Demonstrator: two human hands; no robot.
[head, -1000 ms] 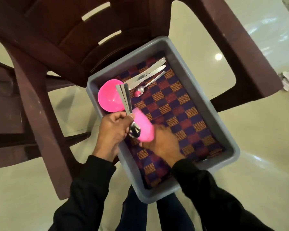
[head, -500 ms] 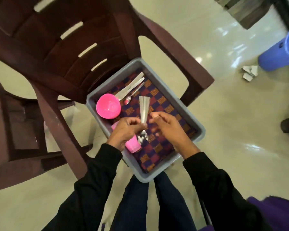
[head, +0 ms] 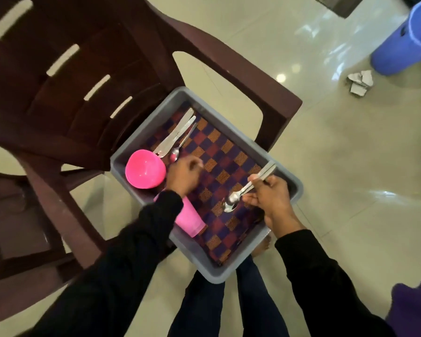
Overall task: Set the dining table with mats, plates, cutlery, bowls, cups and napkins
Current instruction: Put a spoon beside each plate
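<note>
Head view: a bundle of spoons (head: 248,189) is held in the right hand (head: 269,198), fingers and thumb pinched round the handles, bowls pointing down and left over the checked mat (head: 225,166) that lines the grey tub (head: 286,175). The handle ends stick out past the hand, above the tub's far rim.

The left hand (head: 184,175) hovers over the mat with its fingers loosely curled — it grips nothing that I can make out, though motion blur softens the fingertips. Just beyond it lie the remaining cutlery (head: 178,137): flat knife-like pieces and a small spoon, side by side and touching. Beside that hand sits the pink bowl (head: 145,169), mouth up; under the left sleeve a pink cup (head: 190,221) lies on its side.

The tub rests on a brown chair (head: 229,76); a blue bin (head: 404,40) stands well off on the tiled floor.

The step looks like gathering cutlery from the tub — no dining table shows here. The next move likely calls for the left hand to close on the loose pieces ahead of it, taking them together by the handles so they do not scatter.
</note>
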